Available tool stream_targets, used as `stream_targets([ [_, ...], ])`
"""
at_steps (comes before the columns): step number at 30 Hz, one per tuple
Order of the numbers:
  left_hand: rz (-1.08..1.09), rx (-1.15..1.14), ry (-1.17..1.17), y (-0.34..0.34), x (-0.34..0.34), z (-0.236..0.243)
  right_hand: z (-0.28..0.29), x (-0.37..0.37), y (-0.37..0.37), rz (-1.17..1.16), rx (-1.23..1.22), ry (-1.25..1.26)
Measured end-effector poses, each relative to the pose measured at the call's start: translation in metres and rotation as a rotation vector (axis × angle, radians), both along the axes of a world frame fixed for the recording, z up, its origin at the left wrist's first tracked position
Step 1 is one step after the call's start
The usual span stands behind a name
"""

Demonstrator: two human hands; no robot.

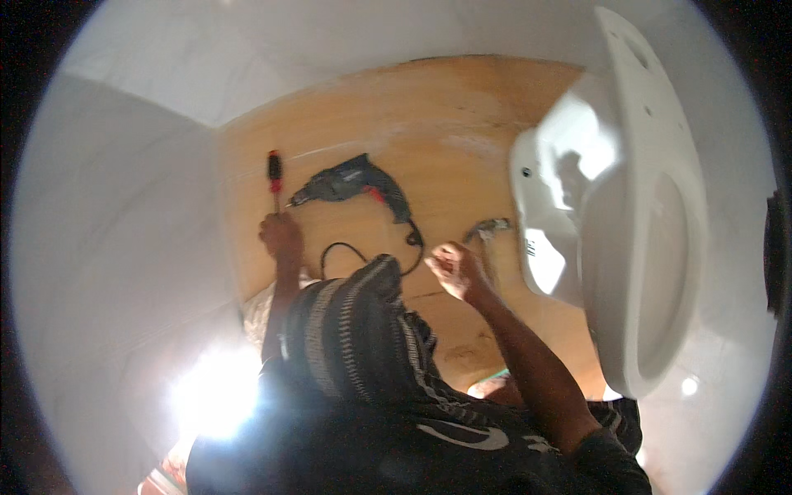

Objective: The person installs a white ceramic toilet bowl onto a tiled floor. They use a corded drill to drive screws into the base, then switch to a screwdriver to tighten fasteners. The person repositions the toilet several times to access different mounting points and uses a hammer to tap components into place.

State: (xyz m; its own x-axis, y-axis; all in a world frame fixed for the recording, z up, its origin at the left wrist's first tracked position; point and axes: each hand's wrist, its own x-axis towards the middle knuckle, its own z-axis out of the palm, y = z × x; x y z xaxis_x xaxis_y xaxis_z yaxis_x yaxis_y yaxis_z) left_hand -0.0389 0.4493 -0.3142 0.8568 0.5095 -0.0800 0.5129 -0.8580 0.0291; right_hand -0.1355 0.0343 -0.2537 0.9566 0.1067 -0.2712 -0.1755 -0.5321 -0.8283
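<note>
Screwdriver (275,171) lies straight ahead of the left hand (281,236), long axis running away from the wearer, handle far; I read that hand as closed on the shaft's near end. Right hand (455,271), well apart to the right, is curled near the hammer (492,224); whether it grips anything, I cannot tell. Drill (346,181) sits ahead, between them, nose near the shaft. Left forearm (285,289) reaches forward; right forearm (532,355) slants inward.
</note>
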Motion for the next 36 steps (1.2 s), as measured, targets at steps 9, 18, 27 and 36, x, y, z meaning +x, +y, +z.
stream_targets([
  [9, 0.154, -0.093, -0.238, -0.006, -0.021, -0.021, 0.029, 0.024, -0.002, 0.070, -0.032, -0.048],
  [18, -0.552, -0.297, -0.757, -0.060, 0.053, 0.106, 0.224, 0.163, 0.000, 0.023, -0.463, -0.864],
  [27, -1.293, -1.166, -0.792, -0.302, 0.136, 0.178, 0.351, 0.252, -0.081, 0.718, -1.083, -0.130],
  [36, -1.353, -1.690, -0.114, -0.432, 0.186, 0.211, 0.407, 0.234, -0.173, 0.609, -1.191, -0.221],
])
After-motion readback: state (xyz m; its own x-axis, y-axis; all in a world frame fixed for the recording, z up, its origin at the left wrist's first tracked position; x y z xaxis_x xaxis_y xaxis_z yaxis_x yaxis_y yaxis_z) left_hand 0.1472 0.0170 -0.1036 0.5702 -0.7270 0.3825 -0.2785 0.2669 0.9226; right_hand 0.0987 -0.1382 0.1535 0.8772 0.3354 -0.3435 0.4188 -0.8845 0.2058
